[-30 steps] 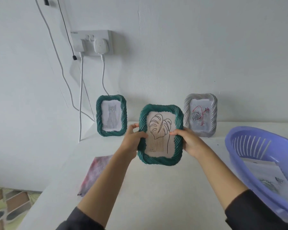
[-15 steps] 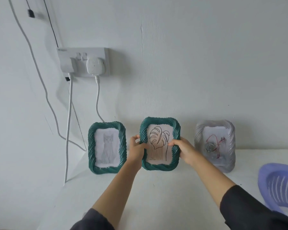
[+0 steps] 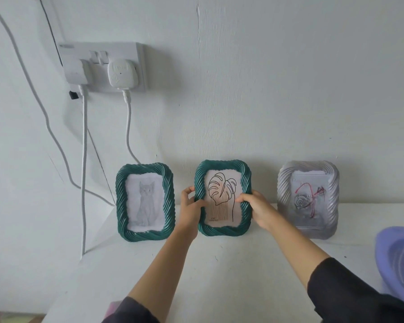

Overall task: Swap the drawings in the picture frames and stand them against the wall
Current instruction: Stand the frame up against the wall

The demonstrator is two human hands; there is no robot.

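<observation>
Two hands hold a dark green twisted-rim frame with a leaf line drawing (image 3: 222, 230) at the white wall (image 3: 289, 89).

Up and to the left of the leaf frame, a white double wall socket (image 3: 103, 52) carries two plugs, whose white cables (image 3: 83, 171) hang down. Just left of it, a matching green frame with a grey cat drawing (image 3: 121, 201) leans on the wall. The left hand (image 3: 191, 207) grips the leaf frame's left rim, thumb across the front, fingers behind. The frame is upright, its lower edge down at the white table top (image 3: 219, 264); whether its top touches the wall I cannot tell. The right hand (image 3: 258, 209) pinches its right rim, thumb in front. To its right a silver twisted-rim frame with a rose drawing (image 3: 282, 199) leans on the wall. Farther right sits a lilac slotted plastic basket (image 3: 397, 259).
</observation>
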